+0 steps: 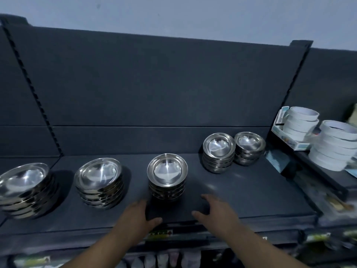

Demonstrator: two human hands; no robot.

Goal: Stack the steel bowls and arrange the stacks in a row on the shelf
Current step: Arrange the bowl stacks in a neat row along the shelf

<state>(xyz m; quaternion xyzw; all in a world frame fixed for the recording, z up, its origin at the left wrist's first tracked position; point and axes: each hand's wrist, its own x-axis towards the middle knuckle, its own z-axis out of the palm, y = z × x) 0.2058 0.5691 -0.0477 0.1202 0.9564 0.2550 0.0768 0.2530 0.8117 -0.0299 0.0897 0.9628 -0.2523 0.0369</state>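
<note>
Five stacks of steel bowls stand on the shelf [241, 194], and no loose bowl is in view, so you can treat the stacking step as apparently complete.

1. Check the row. The far-left stack [25, 188], partly cut off by the frame edge, the second stack [99, 182] and the middle stack [167, 176] sit roughly in one line near the front, each apart from the next.
2. Note the deviation. The fourth stack [219, 152] and the far-right stack [249, 147] stand further back, close to the rear panel. They sit just beside each other, and you cannot tell from this view whether they touch.
3. Judge the remainder. Bringing these two stacks forward into line and evening out the gaps appears to be the outstanding work.

Grip state: your left hand [135, 215] and right hand [216, 211] are at the front edge of the shelf, just in front of the middle stack, one on either side of it. The fingers are relaxed and spread. Neither grip holds anything, and neither touches a bowl.

White tape rolls [336, 144] occupy the neighbouring shelf on the right and are not part of the task.
</note>
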